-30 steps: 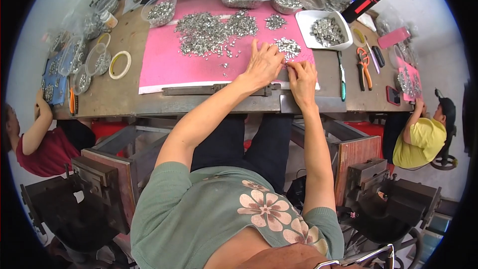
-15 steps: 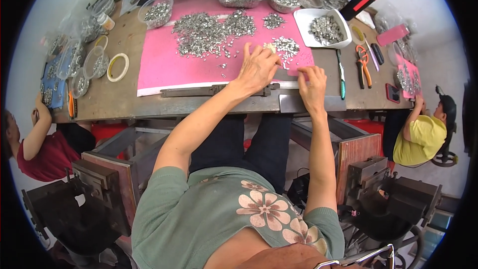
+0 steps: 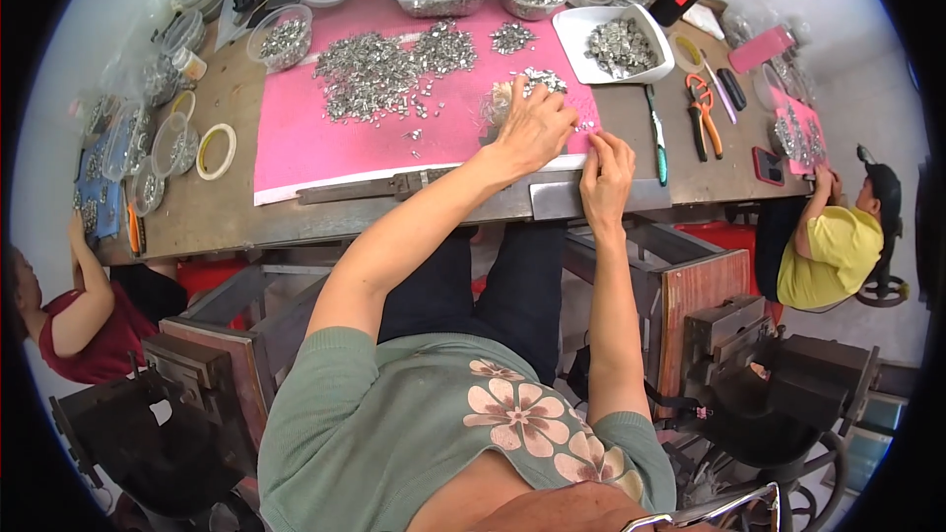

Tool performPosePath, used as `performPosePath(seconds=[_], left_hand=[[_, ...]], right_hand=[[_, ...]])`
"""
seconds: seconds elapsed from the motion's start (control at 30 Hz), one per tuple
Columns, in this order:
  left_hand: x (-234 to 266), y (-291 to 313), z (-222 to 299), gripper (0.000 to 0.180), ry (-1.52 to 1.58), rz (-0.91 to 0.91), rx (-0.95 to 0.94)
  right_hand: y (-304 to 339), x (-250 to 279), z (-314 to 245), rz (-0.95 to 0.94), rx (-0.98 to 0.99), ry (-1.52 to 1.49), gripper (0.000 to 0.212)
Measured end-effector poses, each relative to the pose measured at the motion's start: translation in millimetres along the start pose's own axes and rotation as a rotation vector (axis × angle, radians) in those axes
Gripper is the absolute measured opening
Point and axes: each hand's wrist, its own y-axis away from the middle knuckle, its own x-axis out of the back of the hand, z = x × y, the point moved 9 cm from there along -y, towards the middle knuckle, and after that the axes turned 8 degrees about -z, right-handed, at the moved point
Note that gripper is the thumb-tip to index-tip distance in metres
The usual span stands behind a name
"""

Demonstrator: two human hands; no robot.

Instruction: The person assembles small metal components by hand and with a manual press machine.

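On the pink mat (image 3: pixel 296 153), my left hand (image 3: pixel 532 131) reaches over a small pile of tiny silvery metal pieces (image 3: pixel 544 82), its fingers curled and partly hidden. A pale bundle of thin strands (image 3: pixel 496 106) shows beside its fingers; whether they grip it I cannot tell. At the mat's front right corner is my right hand (image 3: pixel 607 175), thumb and fingers drawn together. What it pinches is too small to make out. A few loose pieces (image 3: pixel 585 125) lie between both hands. Further left spreads a large heap of metal pieces (image 3: pixel 370 79).
Behind the mat stand a clear tub (image 3: pixel 441 3) and a white tray (image 3: pixel 572 39), both holding metal pieces. To the right lie a toothbrush (image 3: pixel 658 143) and orange-handled pliers (image 3: pixel 703 118). A tape roll (image 3: pixel 217 153) lies left. Other people (image 3: pixel 828 256) work on either side.
The view has shifted, so the table sits further left in it. My left hand now covers more of the small pile's near side, and the pale strands show left of its fingers.
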Motion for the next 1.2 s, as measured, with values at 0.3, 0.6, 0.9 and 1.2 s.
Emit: performPosePath(seconds=[0.3, 0.6, 0.9, 1.2], left_hand=[[-18.9, -15.4, 9.7, 0.01, -0.147, -0.059, -0.01], [33.0, 6.9, -13.4, 0.009, 0.006, 0.033, 0.043], [88.7, 85.4, -24.1, 0.005, 0.09, 0.092, 0.205], [93.2, 115.8, -16.5, 0.01, 0.117, 0.074, 0.199]], right_hand=[[1.8, 2.4, 1.6, 0.021, -0.043, -0.03, 0.02], [1.5, 8.4, -2.6, 0.041, -0.016, -0.019, 0.021], [-24.0, -29.5, -41.4, -0.123, 0.063, -0.05, 0.011], [-34.4, -46.4, -30.5, -0.205, -0.038, 0.056, 0.013]])
